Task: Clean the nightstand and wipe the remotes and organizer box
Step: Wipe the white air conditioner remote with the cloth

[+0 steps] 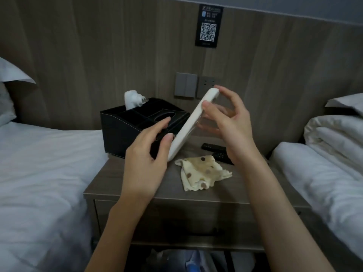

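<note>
In the head view, a white remote [193,122] is held up in the air just to the right of the black organizer box [125,130]. Its top end is pinched by the right hand [227,118], with the thumb on the near face and the fingers over the tip. The left hand [145,160] is loose, with its fingers nearly straight, and only its thumb is laid against the low end. The remote is tilted. Its long side runs from down low by the box's front right corner up and to the right, away from the box, and its top is pointed up at the wall. A plain side is shown, so no buttons can be seen. Something clear and blurry is seen beside it, but what it is cannot be told. A spotted cloth [200,173] is left lying on the nightstand [121,185], in front of the box and to its right, and it is not held. Two black remotes [214,147] are lying to the right of the box. The remote-wiping step seems to be in hand. Next, the cloth likely needs to be picked up by the loose left hand while the remote is kept steady by the right.
</note>
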### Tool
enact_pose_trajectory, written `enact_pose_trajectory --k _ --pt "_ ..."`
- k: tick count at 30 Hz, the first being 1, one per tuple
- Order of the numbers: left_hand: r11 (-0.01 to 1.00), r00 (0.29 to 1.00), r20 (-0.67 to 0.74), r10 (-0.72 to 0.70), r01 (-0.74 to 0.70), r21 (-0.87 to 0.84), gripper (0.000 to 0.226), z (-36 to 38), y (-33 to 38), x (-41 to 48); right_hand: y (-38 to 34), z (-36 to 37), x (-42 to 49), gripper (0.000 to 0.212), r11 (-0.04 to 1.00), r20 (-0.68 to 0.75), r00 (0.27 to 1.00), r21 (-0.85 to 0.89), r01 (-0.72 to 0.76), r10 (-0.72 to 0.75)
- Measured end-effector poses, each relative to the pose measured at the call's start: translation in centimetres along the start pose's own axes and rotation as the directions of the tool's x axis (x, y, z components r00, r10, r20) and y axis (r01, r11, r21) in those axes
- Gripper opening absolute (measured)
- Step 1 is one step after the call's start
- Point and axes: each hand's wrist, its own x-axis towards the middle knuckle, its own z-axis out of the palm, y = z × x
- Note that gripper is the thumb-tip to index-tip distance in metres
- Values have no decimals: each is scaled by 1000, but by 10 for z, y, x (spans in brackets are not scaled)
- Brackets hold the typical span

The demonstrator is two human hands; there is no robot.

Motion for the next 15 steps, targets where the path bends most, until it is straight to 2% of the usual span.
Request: enact_pose_trajectory --k 3,7,15 --pt "988 978 201 -60 87 -128 41 10 7 -2 -1 -11 -8 39 999 37 998 -26 -46 47" --pt "962 906 417 -78 178 -207 45 19 6 -5 1 -20 -16 41 993 51 993 -44 -107 110" --pt "905 865 469 -178 331 -268 48 26 0 -12 13 -37 -15 39 977 178 976 -189 -95 129"
